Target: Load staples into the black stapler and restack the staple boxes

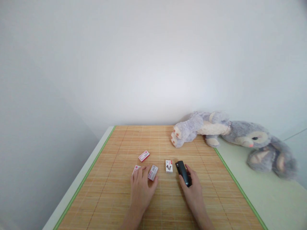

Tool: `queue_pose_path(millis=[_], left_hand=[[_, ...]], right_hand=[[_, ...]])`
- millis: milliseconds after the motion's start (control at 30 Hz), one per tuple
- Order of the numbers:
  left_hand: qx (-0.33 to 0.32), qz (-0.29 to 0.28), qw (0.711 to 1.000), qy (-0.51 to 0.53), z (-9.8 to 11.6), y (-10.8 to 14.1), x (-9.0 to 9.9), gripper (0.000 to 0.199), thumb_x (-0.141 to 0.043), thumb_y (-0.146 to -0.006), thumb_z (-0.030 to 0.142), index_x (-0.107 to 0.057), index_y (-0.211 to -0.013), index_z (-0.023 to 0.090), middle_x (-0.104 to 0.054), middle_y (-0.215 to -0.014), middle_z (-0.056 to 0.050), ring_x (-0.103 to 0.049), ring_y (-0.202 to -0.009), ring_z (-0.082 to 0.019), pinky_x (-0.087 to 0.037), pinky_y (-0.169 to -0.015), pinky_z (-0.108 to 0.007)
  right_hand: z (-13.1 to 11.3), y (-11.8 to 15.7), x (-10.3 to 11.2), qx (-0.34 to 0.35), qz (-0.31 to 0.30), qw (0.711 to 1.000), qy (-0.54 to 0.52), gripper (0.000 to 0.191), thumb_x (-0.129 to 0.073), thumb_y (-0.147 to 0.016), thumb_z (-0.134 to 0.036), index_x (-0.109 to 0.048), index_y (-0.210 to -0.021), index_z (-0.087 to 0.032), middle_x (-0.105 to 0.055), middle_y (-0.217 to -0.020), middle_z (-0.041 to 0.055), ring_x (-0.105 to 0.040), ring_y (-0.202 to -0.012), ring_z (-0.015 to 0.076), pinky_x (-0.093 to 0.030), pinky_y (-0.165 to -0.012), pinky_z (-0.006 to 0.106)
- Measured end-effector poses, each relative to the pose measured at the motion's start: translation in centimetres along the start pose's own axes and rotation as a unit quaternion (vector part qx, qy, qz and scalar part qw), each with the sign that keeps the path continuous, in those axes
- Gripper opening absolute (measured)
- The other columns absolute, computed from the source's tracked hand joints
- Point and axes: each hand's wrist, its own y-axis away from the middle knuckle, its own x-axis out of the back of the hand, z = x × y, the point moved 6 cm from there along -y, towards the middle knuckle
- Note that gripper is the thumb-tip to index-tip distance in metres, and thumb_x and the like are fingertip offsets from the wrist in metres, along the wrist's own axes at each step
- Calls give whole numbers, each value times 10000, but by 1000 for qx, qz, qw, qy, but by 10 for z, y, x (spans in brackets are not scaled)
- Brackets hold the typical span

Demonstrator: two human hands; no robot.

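Note:
My left hand (142, 187) reaches over the mat with its thumb and index finger around a small staple box (153, 172), greyish with printed text. Another small white and red box (136, 168) lies partly hidden beneath the other fingers of that hand. On the right, my right hand (193, 187) grips a black stapler (183, 173), thumb along its left side and fingers on its right. Between the hands, a white box with a stapler picture (169, 166) rests just left of the stapler. Farther back lies a red-edged white box (144, 156), apart from both hands.
A bamboo mat (115, 191) with green edging covers much of the pale table (266, 185). At the back right a grey plush rabbit (216, 127) lies across the mat's edge and the table. A plain wall (144, 64) stands behind.

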Motion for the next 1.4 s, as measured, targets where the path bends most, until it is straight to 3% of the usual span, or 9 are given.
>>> queue_pose_path(millis=[267, 433, 567, 667, 767, 933, 1100, 1267, 1400], left_hand=[[-30, -137, 967, 213, 14, 17, -15, 347, -455, -1020, 284, -609, -1332, 291, -694, -1233, -65, -644, -1134, -238, -512, -997, -409], [-64, -142, 969, 189, 12, 17, -6, 265, -467, -1044, 314, -720, -1122, 318, -691, -1073, -48, -641, -1013, -231, -514, -912, -391], [-93, -167, 963, 191, 23, 21, -4, 270, -473, -1049, 329, -738, -1099, 326, -690, -1077, -44, -626, -1049, -232, -508, -936, -401], [-108, -171, 960, 195, 31, 29, -2, 316, -441, -1059, 324, -690, -1251, 346, -672, -1249, -52, -591, -1188, -238, -491, -1021, -421], [-117, -155, 970, 149, 31, 37, -6, 429, -483, -1035, 347, -545, -1459, 363, -558, -1497, -49, -494, -1363, -279, -439, -1120, -489], [-73, -106, 990, 53, 17, 46, -16, 556, -504, -1002, 319, -431, -1552, 354, -484, -1588, -44, -429, -1439, -314, -376, -1164, -551], [-54, -84, 995, 29, 16, 48, -17, 613, -550, -985, 407, -388, -1575, 369, -446, -1619, -32, -397, -1465, -342, -336, -1176, -590], [-67, -97, 992, 36, 17, 46, -20, 688, -582, -966, 519, -349, -1594, 361, -401, -1645, -45, -357, -1487, -355, -321, -1189, -605], [-63, -109, 990, 67, 4, 50, -16, 714, -650, -914, 540, -408, -1560, 353, -397, -1639, -60, -349, -1492, -354, -331, -1201, -584]], right_hand=[[-1, 6, 22, 18, -42, 998, 34, 398, -562, -869, -309, -625, -1258, -252, -665, -1265, 67, -610, -1187, 269, -465, -1073, 440], [-9, 14, 27, 46, -118, 990, 67, 397, -567, -799, -240, -670, -1182, -252, -698, -1154, 53, -642, -1099, 258, -500, -994, 403], [-30, 11, 7, 78, -168, 980, 75, 324, -591, -814, -227, -702, -1115, -267, -704, -1105, 57, -633, -1070, 268, -497, -964, 400], [-51, 1, -18, 109, -198, 973, 45, 341, -603, -816, -211, -709, -1131, -288, -703, -1110, 48, -618, -1088, 270, -484, -976, 404], [-70, -13, -45, 132, -238, 962, 1, 351, -627, -799, -198, -717, -1126, -288, -702, -1114, 45, -598, -1121, 272, -456, -1021, 432], [-82, -34, -65, 106, -287, 944, -127, 316, -719, -832, -357, -714, -1135, -268, -679, -1220, 63, -562, -1237, 284, -412, -1116, 470], [-57, -43, -39, 41, -282, 934, -215, 429, -667, -912, -515, -620, -1259, -268, -680, -1242, 73, -638, -1171, 252, -501, -1047, 439], [-6, -37, 4, -70, -149, 953, -256, 540, -749, -815, -625, -654, -1180, -238, -722, -1191, 95, -657, -1181, 296, -505, -1069, 503], [15, -11, 14, -186, -128, 943, -245, 591, -725, -756, -723, -670, -1094, -242, -745, -987, 71, -742, -842, 258, -630, -765, 423]])
